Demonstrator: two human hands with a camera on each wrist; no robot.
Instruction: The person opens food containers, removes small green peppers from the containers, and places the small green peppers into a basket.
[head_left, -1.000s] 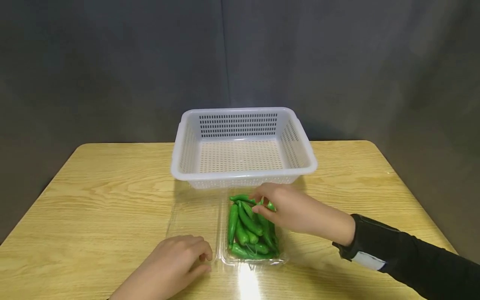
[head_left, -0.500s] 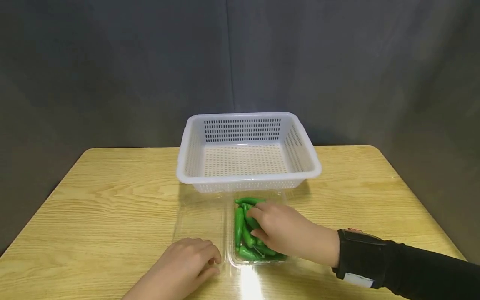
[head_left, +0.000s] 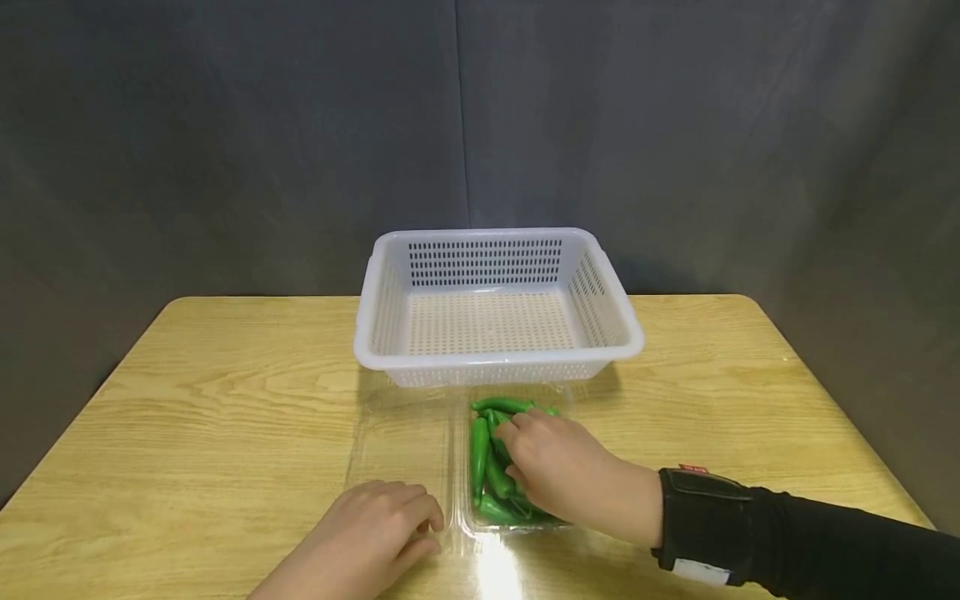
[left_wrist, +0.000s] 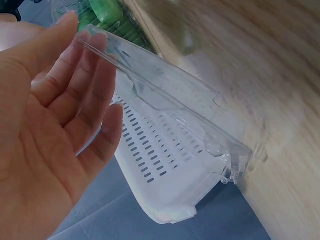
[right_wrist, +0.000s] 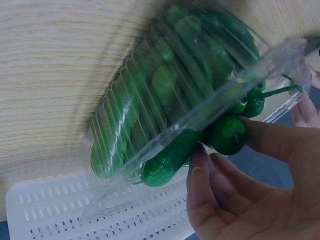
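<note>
A clear plastic clamshell box lies opened out on the table, its lid to the left. Several long, glossy green peppers fill its right half. Over them my right hand reaches in, thumb and fingers pinching one green pepper, whose rounded end shows in the right wrist view. That pepper is still among the others. My left hand rests by the lid's front edge with loosely bent fingers; in the left wrist view its fingertips overlap the lid's edge.
Just behind the box stands a white perforated plastic basket with nothing in it. The wooden table runs back to a dark grey curtain.
My right hand has lowered from above the peppers into the box, and its fingers have closed on one pepper. My left hand keeps its place by the lid; the view has shifted slightly.
</note>
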